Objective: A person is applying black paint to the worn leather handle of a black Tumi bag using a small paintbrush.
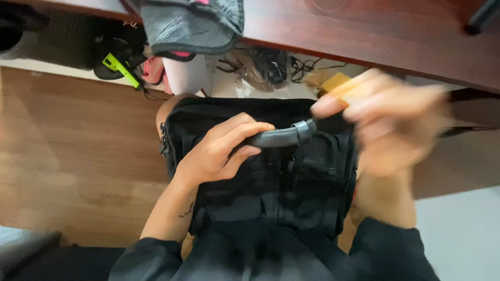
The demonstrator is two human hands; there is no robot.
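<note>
Head view, looking straight down. Black backpack upright in the lap, front pockets and zips facing up, top edge toward the desk. Left hand curled around the bag's black carry handle, fingers over the top, thumb underneath, firm grasp near the handle's left end. Handle arches across the upper middle of the bag, a clip or loop at its right end.

Right hand raised above the bag's upper right corner, heavily motion-blurred. Fingers look loosely spread, pointing left toward the handle's right end; fingertips near it, contact unclear. Something yellowish at or behind the fingertips, too blurred to say whether held or lying on the floor behind. Grip state of this hand: cannot tell.

Black sleeves pushed up on both forearms, small dark mark on the left forearm. Dark clothing at bottom of frame.

Dark red-brown wooden desk across the top, edge running diagonally right. Grey fabric item with pink trim hanging over the desk edge, top centre. Under the desk: tangle of black cables, a neon-green and black object at left, a white cylinder-like thing beside it. Wood-tone floor on the left, pale floor lower right.
</note>
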